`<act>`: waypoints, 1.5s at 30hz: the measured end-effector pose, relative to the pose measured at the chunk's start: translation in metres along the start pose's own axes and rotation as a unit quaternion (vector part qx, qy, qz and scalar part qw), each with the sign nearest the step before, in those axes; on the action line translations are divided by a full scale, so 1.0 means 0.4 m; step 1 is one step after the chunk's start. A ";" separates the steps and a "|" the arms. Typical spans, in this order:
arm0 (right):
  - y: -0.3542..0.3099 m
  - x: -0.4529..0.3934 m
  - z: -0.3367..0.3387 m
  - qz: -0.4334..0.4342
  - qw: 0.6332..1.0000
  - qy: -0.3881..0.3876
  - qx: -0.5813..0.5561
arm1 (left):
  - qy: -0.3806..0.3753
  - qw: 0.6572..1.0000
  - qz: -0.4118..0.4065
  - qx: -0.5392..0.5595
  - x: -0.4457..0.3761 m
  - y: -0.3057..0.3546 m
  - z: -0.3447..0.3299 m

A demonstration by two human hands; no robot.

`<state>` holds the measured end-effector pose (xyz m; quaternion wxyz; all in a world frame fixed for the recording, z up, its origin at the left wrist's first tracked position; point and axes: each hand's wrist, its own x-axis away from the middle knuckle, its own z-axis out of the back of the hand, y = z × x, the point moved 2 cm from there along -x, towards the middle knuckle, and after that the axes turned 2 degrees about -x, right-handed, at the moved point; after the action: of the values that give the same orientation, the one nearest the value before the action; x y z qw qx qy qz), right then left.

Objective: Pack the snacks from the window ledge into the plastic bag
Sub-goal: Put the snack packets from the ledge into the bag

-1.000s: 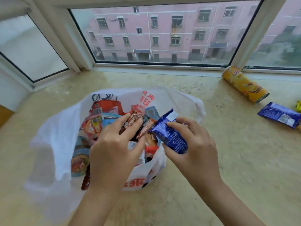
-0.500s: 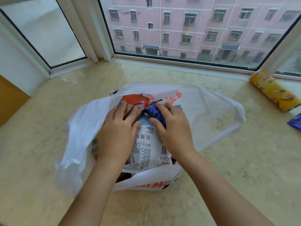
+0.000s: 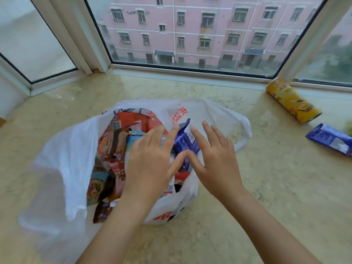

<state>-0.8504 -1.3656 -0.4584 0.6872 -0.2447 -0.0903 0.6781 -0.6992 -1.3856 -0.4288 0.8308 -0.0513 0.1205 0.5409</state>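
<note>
A bay window [image 3: 190,35] wraps around a polished stone ledge [image 3: 285,187], beige with pale mottled veining and a soft sheen. White frames [image 3: 82,40] split the glazing into a left pane, a broad middle pane and a right pane, each edged with a dark seal. Through the middle pane stands a pink multi-storey building [image 3: 200,27] with rows of small dark windows and white horizontal bands. The left pane [image 3: 28,39] looks pale and hazy. Blurred green foliage [image 3: 337,63] shows through the right pane. Even, diffuse daylight falls across the ledge, with faint reflections near the sill. At the far left edge a sliver of brown surface [image 3: 2,121] appears below the ledge.
</note>
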 end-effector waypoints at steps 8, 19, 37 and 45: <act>0.230 0.115 0.151 -0.015 0.994 0.111 0.009 | 0.056 0.992 -0.085 0.068 -0.060 0.255 -0.035; 0.648 0.290 0.304 -0.123 0.982 0.116 0.086 | 0.031 0.977 -0.191 0.085 -0.133 0.688 -0.150; 1.211 0.294 0.297 -0.231 0.957 0.038 0.171 | -0.123 0.963 -0.234 0.054 -0.393 1.174 -0.502; 1.291 0.223 0.296 -0.273 0.949 -0.039 0.152 | -0.271 0.945 -0.162 0.083 -0.479 1.195 -0.623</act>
<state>-1.3572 -1.2735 -0.6116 0.8709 -0.0767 -0.0761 0.4795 -1.2448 -1.4135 -0.5989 0.9098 0.1477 -0.0746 0.3806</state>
